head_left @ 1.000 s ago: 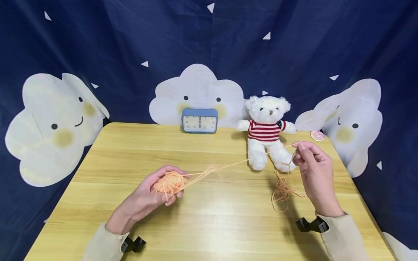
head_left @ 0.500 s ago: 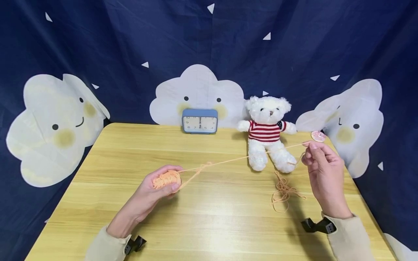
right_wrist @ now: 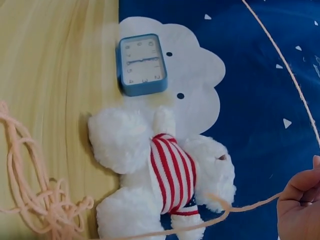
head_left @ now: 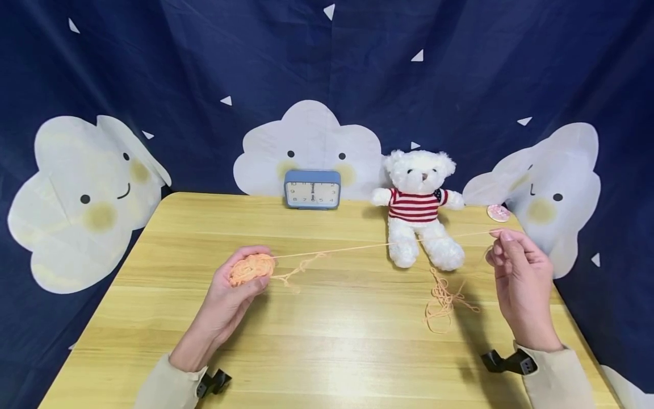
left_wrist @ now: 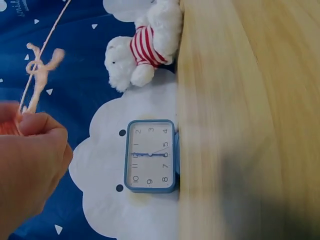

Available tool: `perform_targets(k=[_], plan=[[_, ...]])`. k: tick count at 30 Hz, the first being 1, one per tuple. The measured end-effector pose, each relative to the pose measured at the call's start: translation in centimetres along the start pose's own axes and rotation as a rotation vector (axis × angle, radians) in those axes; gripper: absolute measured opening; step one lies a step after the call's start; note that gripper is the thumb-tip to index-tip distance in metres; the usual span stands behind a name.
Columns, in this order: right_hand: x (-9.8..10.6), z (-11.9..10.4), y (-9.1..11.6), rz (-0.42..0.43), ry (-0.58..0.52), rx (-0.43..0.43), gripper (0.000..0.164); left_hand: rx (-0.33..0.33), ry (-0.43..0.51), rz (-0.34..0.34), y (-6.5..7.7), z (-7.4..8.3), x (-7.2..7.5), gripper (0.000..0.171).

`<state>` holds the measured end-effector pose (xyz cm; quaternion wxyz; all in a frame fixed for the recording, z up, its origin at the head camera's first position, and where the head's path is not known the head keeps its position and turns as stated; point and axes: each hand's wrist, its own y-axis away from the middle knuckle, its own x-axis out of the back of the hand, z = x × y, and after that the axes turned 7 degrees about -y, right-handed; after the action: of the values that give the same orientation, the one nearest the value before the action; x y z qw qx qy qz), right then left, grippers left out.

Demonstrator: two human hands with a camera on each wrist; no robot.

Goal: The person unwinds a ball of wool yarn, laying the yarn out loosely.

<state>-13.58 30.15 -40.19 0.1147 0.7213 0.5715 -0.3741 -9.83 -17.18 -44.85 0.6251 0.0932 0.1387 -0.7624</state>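
My left hand (head_left: pixel 232 292) grips a ball of peach-coloured yarn (head_left: pixel 251 269) above the left half of the table, thumb across its near side. A tangled loop of the yarn (left_wrist: pixel 41 75) sticks out from the ball toward the right. From the ball a single taut strand (head_left: pixel 352 248) runs across in front of the teddy bear to my right hand (head_left: pixel 523 287), which pinches it between thumb and fingertips. In the right wrist view a second length of yarn (right_wrist: pixel 255 205) trails from the right hand. A loose tangle of yarn (head_left: pixel 443 301) lies on the table below the bear.
A white teddy bear (head_left: pixel 415 205) in a red-striped sweater sits at the table's back right. Left of it stands a blue alarm clock (head_left: pixel 312 190). A small pink round item (head_left: pixel 498 213) lies near the back right corner. A dark blue curtain (head_left: pixel 204 51) hangs behind the wooden table (head_left: pixel 327 352).
My right hand has moved right, drawing the strand longer. The left hand has shifted slightly left and up, and the ball has turned in it. The loop beside the ball now hangs slacker.
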Motion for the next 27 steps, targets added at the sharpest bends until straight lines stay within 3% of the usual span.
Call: perform_targets(k=[3,7,16,22,27], plan=[[0.2,-0.2,0.0,0.006,-0.004,0.009,0.017,0.011,0.029,-0.075,0.1,0.0,0.2,0.049],[0.4,-0.3,0.1,0.007,0.001,0.006,0.017,-0.015,0.145,-0.169,0.0,-0.1,0.3,0.037],[1.9,-0.1,0.9,0.008,0.065,-0.042,0.019,-0.089,0.451,-0.199,0.0,-0.1,0.4,0.044],[3.1,0.3,1.5,0.038,0.124,-0.073,0.018,-0.073,0.442,-0.217,0.1,0.2,0.6,0.038],[3.9,0.3,1.8,0.057,0.155,-0.073,0.019,-0.055,0.397,-0.182,0.0,0.4,0.5,0.027]])
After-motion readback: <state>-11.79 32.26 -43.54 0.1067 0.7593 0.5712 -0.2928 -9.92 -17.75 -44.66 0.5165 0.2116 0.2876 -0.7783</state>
